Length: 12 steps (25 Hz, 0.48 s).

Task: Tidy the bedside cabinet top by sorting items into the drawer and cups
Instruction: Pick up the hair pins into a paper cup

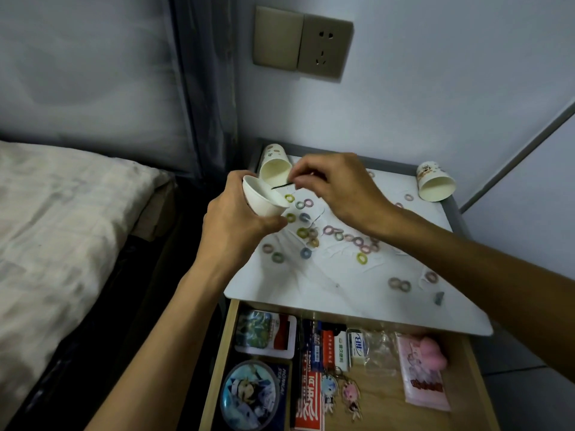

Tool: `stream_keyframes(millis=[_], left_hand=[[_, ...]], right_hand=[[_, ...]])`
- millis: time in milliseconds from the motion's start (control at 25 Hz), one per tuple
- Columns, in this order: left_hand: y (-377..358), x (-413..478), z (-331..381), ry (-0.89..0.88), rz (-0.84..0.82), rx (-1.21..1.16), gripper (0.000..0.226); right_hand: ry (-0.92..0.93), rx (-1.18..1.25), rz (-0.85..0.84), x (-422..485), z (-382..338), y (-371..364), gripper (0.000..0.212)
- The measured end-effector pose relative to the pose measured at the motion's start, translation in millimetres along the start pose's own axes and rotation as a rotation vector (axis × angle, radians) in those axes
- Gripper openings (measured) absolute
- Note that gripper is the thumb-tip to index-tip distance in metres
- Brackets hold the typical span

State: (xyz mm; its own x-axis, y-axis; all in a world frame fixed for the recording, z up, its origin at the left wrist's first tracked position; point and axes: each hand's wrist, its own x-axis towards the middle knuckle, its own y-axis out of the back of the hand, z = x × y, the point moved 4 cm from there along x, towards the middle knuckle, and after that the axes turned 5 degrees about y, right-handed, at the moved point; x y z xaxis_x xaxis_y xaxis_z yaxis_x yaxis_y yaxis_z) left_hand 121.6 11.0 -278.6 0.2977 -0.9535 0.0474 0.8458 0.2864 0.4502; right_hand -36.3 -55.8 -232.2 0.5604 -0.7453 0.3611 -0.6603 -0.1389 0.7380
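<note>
My left hand point(239, 213) grips a white paper cup point(264, 199), tilted toward the right above the cabinet's left side. My right hand point(336, 188) pinches a thin black hairpin point(282, 186) whose tip reaches over the cup's mouth. Several small coloured hair rings point(306, 236) lie scattered over the white cabinet top point(326, 287). A second paper cup point(273, 164) lies on its side at the back left, and a third cup point(435, 181) lies tipped at the back right. Below, the wooden drawer point(389, 396) stands open.
The drawer holds cards, a round badge point(249, 393), packets, keychains point(340, 391), an eraser and a pink pouch point(423, 371). A bed with pale sheets point(62, 228) lies left of the cabinet. A wall socket point(323, 46) sits above, and a small grey clip point(438, 297) rests near the top's right edge.
</note>
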Motion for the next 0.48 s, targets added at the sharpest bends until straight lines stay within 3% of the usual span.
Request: stream_keyframes(millis=[120,200,320,480], left_hand=[[-7.7,-3.5,7.5,-0.038,-0.058,0.012,0.071],[-11.4,-5.3,11.5,-0.056,-0.078,0.009,0.072],[-18.5,-10.3,17.6,-0.069,-0.126,-0.064,0.07],[-36.0,-24.1,24.8,-0.127,-0.259,-0.078,0.074]], right_hand=[[0.146,-0.059,-0.182,5.2,-19.9,-13.0,0.007],[0.143,-0.054,-0.125,1.0,-17.9,-9.7,0.006],[-0.104,-0.017,0.045,-19.3,-4.2,7.7,0.012],[-0.388,0.181,0.045,-75.4,0.9,13.6,0.018]])
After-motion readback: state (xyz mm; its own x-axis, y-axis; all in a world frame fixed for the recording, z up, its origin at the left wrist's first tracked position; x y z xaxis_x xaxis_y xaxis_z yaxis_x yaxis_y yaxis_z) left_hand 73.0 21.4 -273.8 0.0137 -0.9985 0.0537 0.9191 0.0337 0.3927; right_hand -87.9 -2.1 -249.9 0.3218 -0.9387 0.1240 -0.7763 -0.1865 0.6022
